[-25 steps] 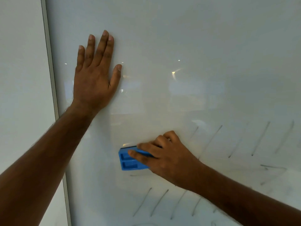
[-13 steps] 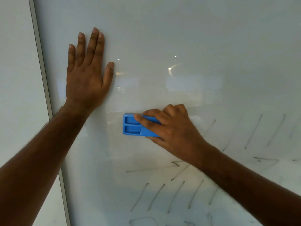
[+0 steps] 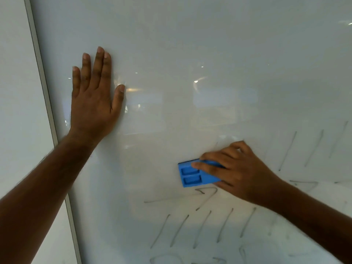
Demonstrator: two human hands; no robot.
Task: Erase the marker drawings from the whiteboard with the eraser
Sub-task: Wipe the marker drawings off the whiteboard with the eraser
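My right hand (image 3: 236,168) grips a blue eraser (image 3: 192,175) and presses it flat on the whiteboard (image 3: 190,44), right of centre. Its fingers cover the eraser's right half. Dark slanted marker strokes (image 3: 202,228) run in a row below the eraser, with a hooked line (image 3: 206,191) just under it. More strokes (image 3: 287,150) stand to the right of the hand. My left hand (image 3: 94,100) lies flat on the board at the upper left, fingers spread upward, holding nothing.
The board's grey metal frame (image 3: 45,96) runs down the left side, with a pale wall (image 3: 17,111) beyond it. Faint marker shapes (image 3: 163,259) show along the bottom edge of the view. Light reflections glint on the board's middle.
My right hand has slid the eraser up, then down and to the right. The strokes right of it look fainter. The left hand stays flat on the board.
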